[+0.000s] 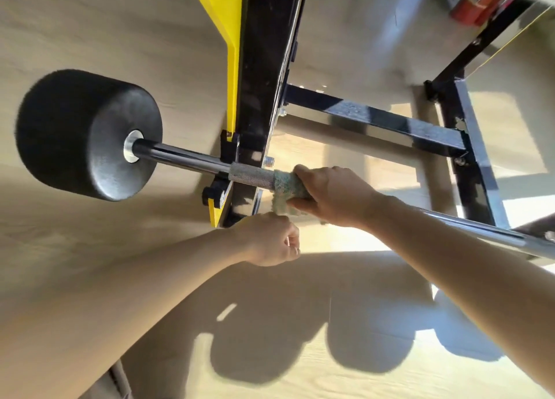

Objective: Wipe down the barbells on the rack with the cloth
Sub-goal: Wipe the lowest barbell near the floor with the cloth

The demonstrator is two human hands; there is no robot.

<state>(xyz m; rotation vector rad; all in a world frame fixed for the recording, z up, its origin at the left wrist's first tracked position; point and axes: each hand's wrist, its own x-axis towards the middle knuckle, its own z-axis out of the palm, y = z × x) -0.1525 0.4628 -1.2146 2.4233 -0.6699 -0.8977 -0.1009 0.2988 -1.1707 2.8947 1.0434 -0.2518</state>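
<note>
Our left forearm (pixel 120 293) is reaching in from 7 o'clock, nearest to us. Our left hand (pixel 270 241) is curling its fingers just under the cloth's hanging tail, and we cannot tell whether it is pinching that tail or holding nothing.

The rack (pixel 261 68) is running down from 12 o'clock as a black upright. The barbell (pixel 180 159) is lying across it, from its black rubber head (pixel 87 134) at 9 o'clock out to 4 o'clock.

We are judging the bar heavy and rigid, seated well enough that wiping will not shift it, so we are not planning to lift it. Its knurled stretch looks rough and likely to drag at fibres, while the chrome looks slick.

The cloth (pixel 285 188) is sitting at centre, wrapped round the shaft, with our right hand (pixel 330 194) clamping around it. It looks soft and light, so we are taking hold through it, wrapped tight.

Toward 9 o'clock the upright and its hook (pixel 223 161) are crowding the cloth. Toward 4 o'clock the shaft is lying open until the far upright (pixel 474 164).
</note>
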